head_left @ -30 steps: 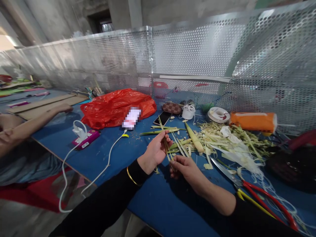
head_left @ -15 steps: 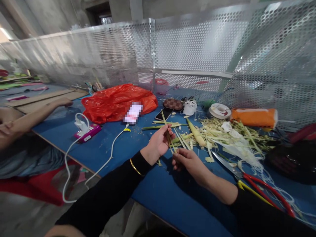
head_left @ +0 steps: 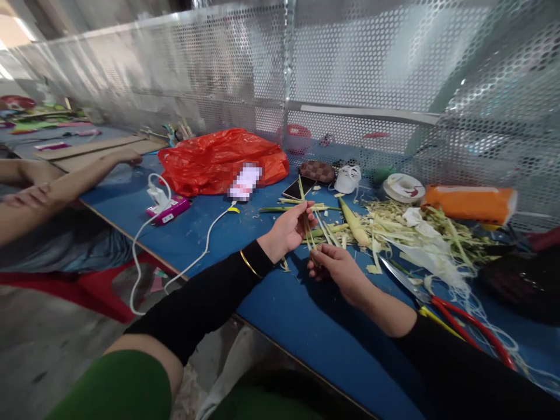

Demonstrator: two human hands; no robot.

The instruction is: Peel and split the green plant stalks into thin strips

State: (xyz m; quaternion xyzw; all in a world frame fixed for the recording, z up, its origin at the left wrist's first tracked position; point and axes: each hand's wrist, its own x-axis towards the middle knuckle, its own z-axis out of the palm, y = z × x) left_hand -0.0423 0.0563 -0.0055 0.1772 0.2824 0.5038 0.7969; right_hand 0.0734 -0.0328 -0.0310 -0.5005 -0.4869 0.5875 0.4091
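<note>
Both my hands hold thin green leaf strips (head_left: 307, 224) above the blue table (head_left: 280, 303). My left hand (head_left: 289, 228) pinches the strips near their upper part, fingers closed round them. Just below, my right hand (head_left: 336, 268) grips their lower ends in a closed pinch. More cut strips and stalks (head_left: 350, 221) lie on the table just beyond my hands.
A heap of leaf trimmings (head_left: 429, 239) lies right, with red-handled scissors (head_left: 441, 306) in front. Behind are a red plastic bag (head_left: 223, 160), a phone (head_left: 298, 187), a tape roll (head_left: 403, 188) and an orange roll (head_left: 470, 202). A charger with white cable (head_left: 166, 207) and another person's arms (head_left: 56, 186) are left.
The camera has tilted down and shifted, so my knees now show at the bottom. My hands keep hold of the strips and have hardly moved relative to the table.
</note>
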